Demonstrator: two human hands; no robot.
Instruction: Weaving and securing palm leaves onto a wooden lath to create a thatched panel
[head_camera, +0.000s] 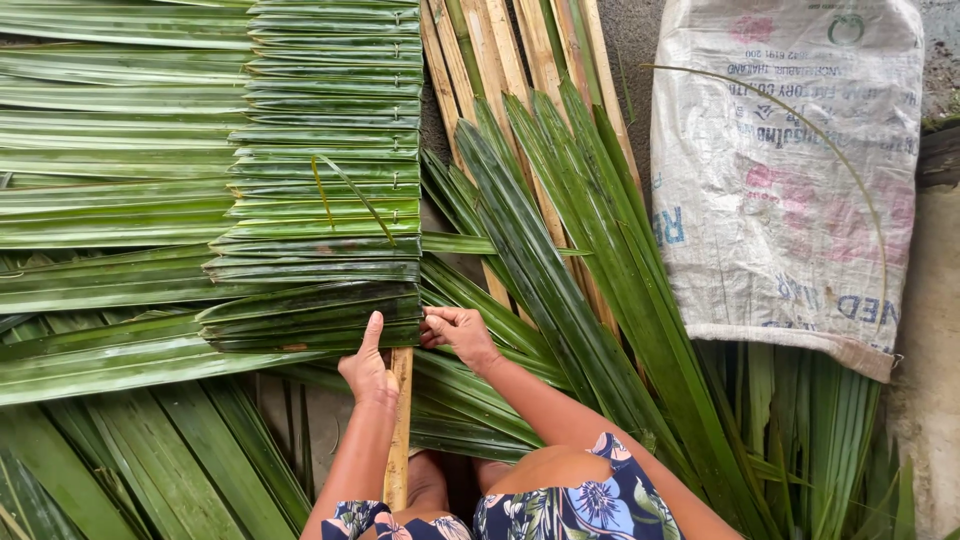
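Both hands meet at the near end of the panel of folded dark green palm leaves (325, 180). Her left hand (368, 368) lies flat with its thumb up against the last leaf, over the pale wooden slat (400, 430) that runs towards her. Her right hand (458, 333), just beside it, pinches the leaf's folded edge. The panel stretches straight away from her; loose long green leaves (560, 270) lie to the right, nearer her right hand.
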